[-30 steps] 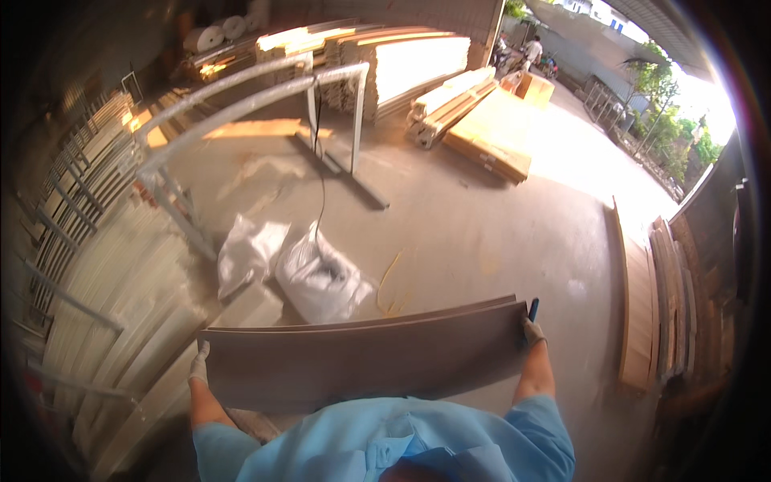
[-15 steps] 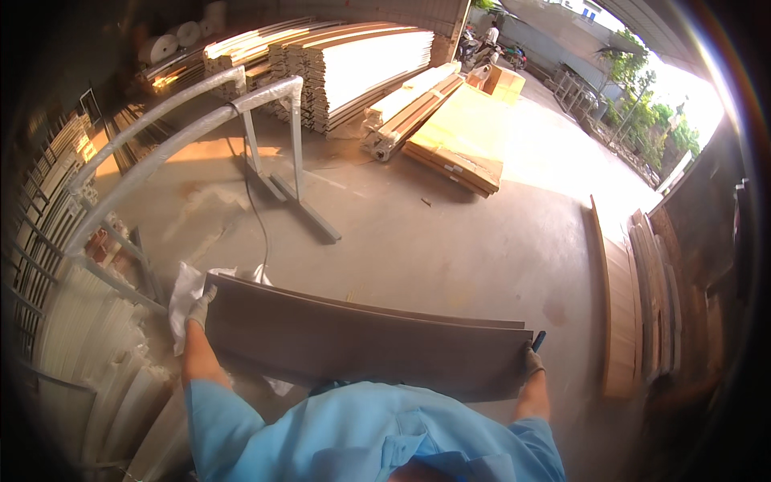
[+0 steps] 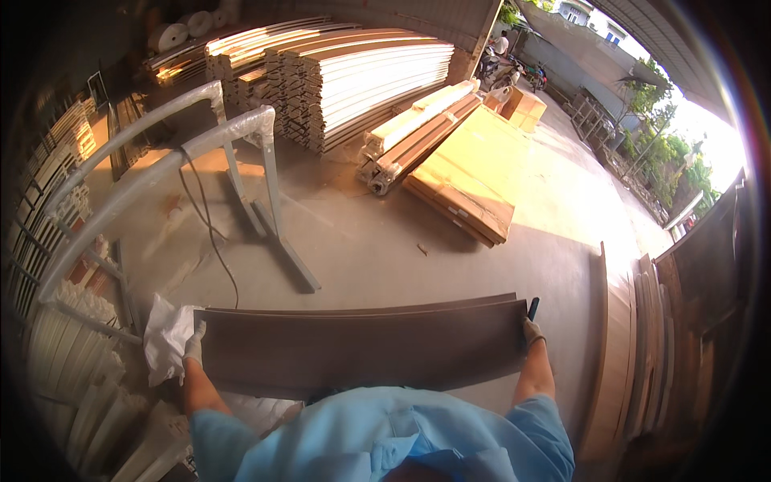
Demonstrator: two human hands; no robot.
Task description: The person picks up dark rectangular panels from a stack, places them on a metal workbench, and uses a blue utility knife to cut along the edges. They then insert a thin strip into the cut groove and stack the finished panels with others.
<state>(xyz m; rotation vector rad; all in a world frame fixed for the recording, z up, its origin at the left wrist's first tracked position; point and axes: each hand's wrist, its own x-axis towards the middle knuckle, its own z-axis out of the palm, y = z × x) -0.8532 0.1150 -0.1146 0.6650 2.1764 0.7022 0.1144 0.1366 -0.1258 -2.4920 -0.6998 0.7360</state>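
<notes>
Across my front I hold a long dark brown panel (image 3: pixel 353 345), with the edge of a second one showing just behind its top. My left hand (image 3: pixel 194 344), in a pale glove, is closed on the panel's left end. At the opposite end, my gloved right hand (image 3: pixel 532 331) grips the right edge. A short dark blue stick-like thing (image 3: pixel 533 308) pokes up by the right hand; its kind is unclear. Crumpled white wrapping (image 3: pixel 167 337) lies beside the left end. The fingers behind the panel are hidden.
A plastic-wrapped metal frame (image 3: pixel 233 132) stands at the left on grey feet, a cable hanging from it. Farther off are stacked boards (image 3: pixel 377 72) and a flat yellow-brown pile (image 3: pixel 470 165). Wooden panels (image 3: pixel 614 345) lean at the right. A person (image 3: pixel 501 42) is in the distance.
The panel's right end has risen and its left end has dropped slightly, so it is more level. Both hands keep their hold. My view has shifted, placing the metal frame farther left.
</notes>
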